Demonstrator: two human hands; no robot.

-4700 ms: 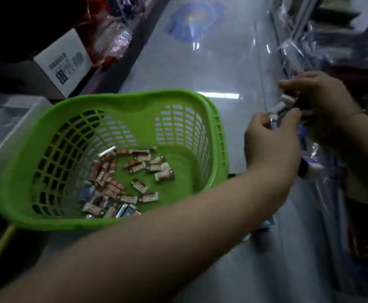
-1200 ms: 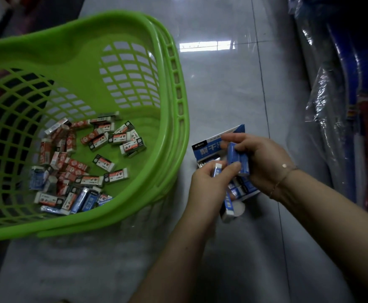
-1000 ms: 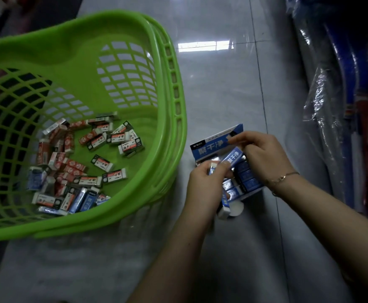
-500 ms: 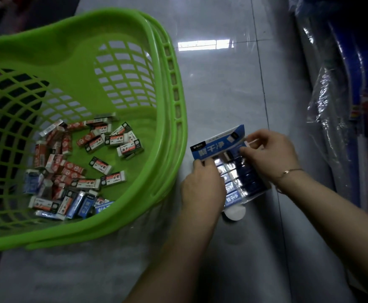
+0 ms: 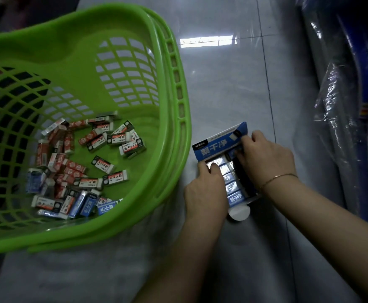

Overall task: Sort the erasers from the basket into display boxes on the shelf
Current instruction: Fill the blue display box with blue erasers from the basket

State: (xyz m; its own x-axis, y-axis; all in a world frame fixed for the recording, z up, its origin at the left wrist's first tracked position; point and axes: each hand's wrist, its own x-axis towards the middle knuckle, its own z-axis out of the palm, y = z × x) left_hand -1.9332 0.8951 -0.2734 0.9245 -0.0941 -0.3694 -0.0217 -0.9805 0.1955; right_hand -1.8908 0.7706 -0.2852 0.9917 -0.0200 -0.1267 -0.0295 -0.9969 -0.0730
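Underfoot, a pale grey tiled floor (image 5: 233, 88) fills most of the view, glossy enough to mirror a bright strip of ceiling light, with thin dark grout lines crossing it. Along the right edge stand rolls (image 5: 342, 110) wrapped in crinkled clear plastic, blue and red showing through; the far corners fall into shadow. A green plastic basket (image 5: 174, 88) with slotted walls sits on the floor at the left, and loose erasers (image 5: 80, 162) lie scattered across its bottom, most in red-and-white or black-and-white sleeves, a few in blue near the front wall. Just right of the basket, on the tiles, lies a blue display box (image 5: 220, 145) with its printed lid folded back and a white tab sticking out at its near end; a row of blue erasers (image 5: 233, 189) lies packed inside it. The left hand (image 5: 205, 189) rests with curled fingers on the box's left side, fingertips on the packed row. The right hand (image 5: 266, 158) pinches a blue eraser at the box's far end, a thin bracelet (image 5: 277, 178) on its wrist.
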